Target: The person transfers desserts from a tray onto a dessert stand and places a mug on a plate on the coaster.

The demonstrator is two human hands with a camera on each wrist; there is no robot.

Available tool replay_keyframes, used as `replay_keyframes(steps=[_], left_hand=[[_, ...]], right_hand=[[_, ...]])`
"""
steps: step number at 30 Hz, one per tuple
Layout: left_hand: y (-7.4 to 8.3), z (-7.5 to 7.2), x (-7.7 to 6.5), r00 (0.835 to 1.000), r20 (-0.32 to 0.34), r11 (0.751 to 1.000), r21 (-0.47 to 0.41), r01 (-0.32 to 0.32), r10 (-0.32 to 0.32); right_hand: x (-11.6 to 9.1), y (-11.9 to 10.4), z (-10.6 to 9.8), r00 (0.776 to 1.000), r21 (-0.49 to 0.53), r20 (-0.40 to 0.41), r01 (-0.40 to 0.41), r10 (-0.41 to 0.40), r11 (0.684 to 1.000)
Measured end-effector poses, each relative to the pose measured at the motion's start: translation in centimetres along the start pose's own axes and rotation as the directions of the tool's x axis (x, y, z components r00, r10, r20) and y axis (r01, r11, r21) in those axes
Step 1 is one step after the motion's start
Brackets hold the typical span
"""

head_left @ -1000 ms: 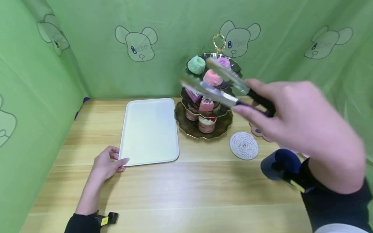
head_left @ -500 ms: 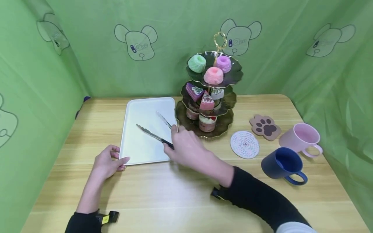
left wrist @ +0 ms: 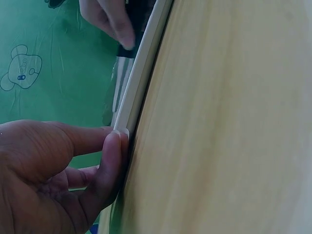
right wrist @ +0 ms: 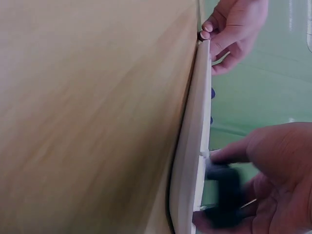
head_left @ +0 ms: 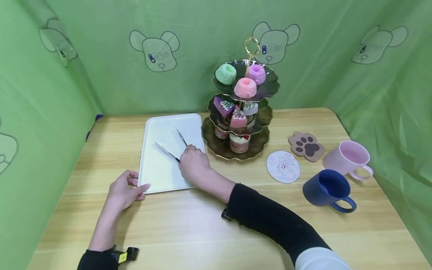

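Note:
A white rectangular tray (head_left: 168, 157) lies on the wooden table. My left hand (head_left: 123, 190) pinches its near left corner between thumb and fingers; the left wrist view shows the thumb and a fingertip at the rim. My right hand (head_left: 194, 164) is low over the tray's right half and holds metal tongs (head_left: 165, 150) by their black grips. The tongs' two arms are spread apart and point to the far left, with nothing between them. In the right wrist view, the dark grips (right wrist: 225, 195) are blurred among the fingers. Whether the tongs touch the tray I cannot tell.
A three-tier stand (head_left: 219, 148) with small cakes, cake slices and dessert cups stands right behind the tray. Farther right are a round woven coaster (head_left: 282, 167), a paw-shaped coaster (head_left: 306, 146), a pink mug (head_left: 347, 159) and a blue mug (head_left: 325, 189). Green cloth (head_left: 195, 45) surrounds the table.
The right hand has brought the tongs down and left, from in front of the stand to over the tray. In the last half second it moved slightly farther left. The left hand stayed at the corner.

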State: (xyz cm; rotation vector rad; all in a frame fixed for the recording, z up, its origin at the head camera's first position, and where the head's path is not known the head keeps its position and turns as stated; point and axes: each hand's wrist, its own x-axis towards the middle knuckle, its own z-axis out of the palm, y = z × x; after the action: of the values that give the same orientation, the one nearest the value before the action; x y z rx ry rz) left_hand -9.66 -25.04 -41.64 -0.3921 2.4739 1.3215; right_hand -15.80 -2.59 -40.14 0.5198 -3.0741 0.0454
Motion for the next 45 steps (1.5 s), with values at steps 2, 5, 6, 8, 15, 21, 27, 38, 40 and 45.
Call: replay_keyframes(steps=[2, 5, 6, 8, 15, 21, 27, 38, 40, 45], left_hand=[[0.2, 0.1, 0.0, 1.000, -0.001, 1.000, 0.000, -0.002, 0.002], [0.5, 0.2, 0.0, 1.000, -0.003, 1.000, 0.008, -0.007, 0.007], [0.6, 0.2, 0.0, 1.000, -0.005, 1.000, 0.011, -0.007, 0.007], [0.8, 0.3, 0.0, 1.000, -0.012, 1.000, 0.017, -0.011, 0.011], [0.6, 1.0, -0.3, 0.998, -0.031, 0.997, 0.052, -0.049, 0.051], [1.0, 1.1, -2.5, 0.947, -0.233, 0.952, 0.262, -0.157, 0.221], [3.3, 2.9, -5.3, 0.775, -0.435, 0.875, 0.375, -0.308, 0.459], [8.0, 10.7, -8.4, 0.733, -0.215, 0.759, 0.286, -0.585, 0.645], [8.4, 11.5, -8.2, 0.726, -0.188, 0.744, 0.281, -0.606, 0.662], [9.0, 13.1, -7.7, 0.710, -0.099, 0.708, 0.250, -0.660, 0.697]], right_hand=[[0.1, -0.1, 0.1, 1.000, -0.036, 0.021, 0.006, -0.005, 0.999], [0.2, 0.0, 0.1, 0.999, -0.065, 0.046, 0.007, -0.003, 0.998], [0.2, 0.1, 0.2, 0.999, -0.065, 0.053, 0.003, 0.000, 0.998], [0.2, 0.4, 0.1, 0.998, -0.056, 0.066, -0.002, 0.005, 0.998], [-2.4, 4.3, -2.6, 0.999, 0.091, 0.028, -0.040, 0.037, 0.995], [-6.8, 12.5, -6.1, 0.983, 0.080, 0.164, -0.098, 0.084, 0.992], [-10.1, 20.3, -5.9, 0.900, 0.008, 0.376, -0.242, 0.221, 0.970], [-10.8, 24.6, -3.7, 0.838, 0.013, 0.493, -0.277, 0.235, 0.961], [-10.8, 24.5, -4.1, 0.845, 0.006, 0.472, -0.288, 0.252, 0.958], [-11.4, 23.5, -4.8, 0.898, 0.086, 0.362, -0.298, 0.249, 0.951]])
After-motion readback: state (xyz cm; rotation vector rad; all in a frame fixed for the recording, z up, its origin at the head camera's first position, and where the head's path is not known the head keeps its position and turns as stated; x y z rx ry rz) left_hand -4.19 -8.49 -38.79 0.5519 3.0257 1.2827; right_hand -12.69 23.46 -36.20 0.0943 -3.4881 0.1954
